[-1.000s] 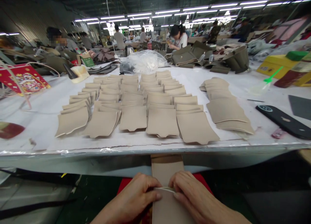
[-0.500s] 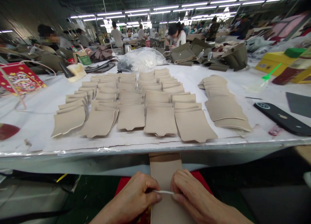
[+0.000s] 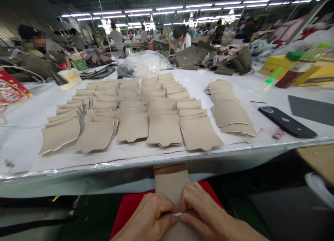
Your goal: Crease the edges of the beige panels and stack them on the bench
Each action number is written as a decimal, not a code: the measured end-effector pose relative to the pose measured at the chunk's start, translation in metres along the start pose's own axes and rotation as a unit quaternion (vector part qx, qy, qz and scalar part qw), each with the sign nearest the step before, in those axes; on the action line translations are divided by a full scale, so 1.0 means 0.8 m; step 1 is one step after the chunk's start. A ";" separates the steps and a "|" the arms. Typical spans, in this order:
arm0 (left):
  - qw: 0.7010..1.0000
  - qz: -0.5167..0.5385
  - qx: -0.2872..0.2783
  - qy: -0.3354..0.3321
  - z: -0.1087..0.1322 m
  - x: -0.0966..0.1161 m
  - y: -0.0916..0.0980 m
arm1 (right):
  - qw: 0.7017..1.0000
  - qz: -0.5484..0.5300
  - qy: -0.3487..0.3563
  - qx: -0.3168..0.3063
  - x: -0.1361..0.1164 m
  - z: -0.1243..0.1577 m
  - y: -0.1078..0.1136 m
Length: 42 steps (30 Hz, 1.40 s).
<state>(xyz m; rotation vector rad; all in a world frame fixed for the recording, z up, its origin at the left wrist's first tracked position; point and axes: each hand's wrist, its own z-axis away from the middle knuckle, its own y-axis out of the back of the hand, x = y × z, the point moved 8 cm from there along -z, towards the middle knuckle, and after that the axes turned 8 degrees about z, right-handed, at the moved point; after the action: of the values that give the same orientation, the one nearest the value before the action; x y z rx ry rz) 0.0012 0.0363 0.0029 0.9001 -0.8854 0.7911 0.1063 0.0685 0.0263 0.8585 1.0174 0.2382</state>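
Observation:
Between my two hands a short bit of thin white strip (image 3: 177, 214) shows, over a long beige panel (image 3: 171, 181) that reaches from under the table edge to my lap. My left hand (image 3: 156, 213) pinches the strip's left end between thumb and fingers. From the other side my right hand (image 3: 199, 211) pinches it too, its fingertips close to those of my left hand. Most of the strip is hidden by the fingers. On the table ahead, beige pieces (image 3: 164, 129) lie in overlapping rows, with another overlapping pile (image 3: 229, 114) to their right.
On the white-covered table (image 3: 146, 155) are a black phone (image 3: 287, 122), a dark grey sheet (image 3: 313, 110), a reddish bottle (image 3: 293, 74) and yellow boxes (image 3: 276, 65). Clear plastic (image 3: 147, 62) and dark bag parts (image 3: 193, 56) lie behind. People sit and stand farther back.
My hands have come closer together and less of the white strip shows between them. The view has turned slightly, so the table's things appear farther left.

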 end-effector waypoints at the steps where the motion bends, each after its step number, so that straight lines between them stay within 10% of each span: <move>1: 1.000 0.001 -0.007 -0.001 0.000 0.000 -0.001 | 1.000 -0.010 -0.012 0.000 0.004 0.002 0.001; 42: 0.990 -0.124 -0.030 -0.058 -0.025 0.015 -0.020 | 0.993 -0.110 0.043 0.021 0.060 0.017 0.006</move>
<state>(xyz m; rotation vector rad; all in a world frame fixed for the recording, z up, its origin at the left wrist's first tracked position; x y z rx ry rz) 0.0260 0.0500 0.0016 0.9881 -0.8739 0.5000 0.1439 0.0909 0.0024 0.7722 1.1925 0.0674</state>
